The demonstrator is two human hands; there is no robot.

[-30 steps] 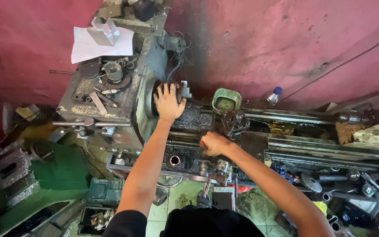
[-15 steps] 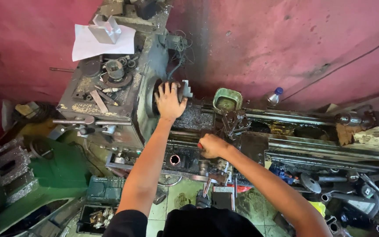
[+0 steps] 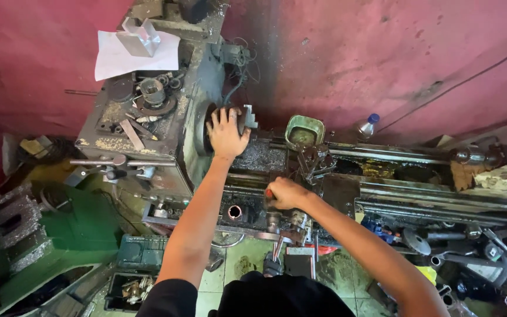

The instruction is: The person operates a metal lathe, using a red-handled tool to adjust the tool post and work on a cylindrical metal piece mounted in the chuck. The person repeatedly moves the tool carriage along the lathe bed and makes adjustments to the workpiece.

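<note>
A grimy metal lathe [image 3: 148,141] stands against a red wall, seen from above. My left hand [image 3: 226,134] lies flat on the round chuck [image 3: 245,120] at the headstock, fingers spread over it. My right hand [image 3: 283,193] is closed around a small handle with a red tip [image 3: 269,192] on the carriage [image 3: 291,220]. The tool post [image 3: 314,159] sits just beyond that hand. Metal chips cover the bed below the chuck.
A white sheet of paper [image 3: 118,58] and a metal block [image 3: 141,39] rest on the headstock top. A green cup [image 3: 304,131] and a plastic bottle [image 3: 366,125] stand behind the bed. Loose parts fill the right side; a green toolbox [image 3: 142,251] lies on the floor.
My right hand has slid a little to the left along the carriage. My left hand stays on the chuck.
</note>
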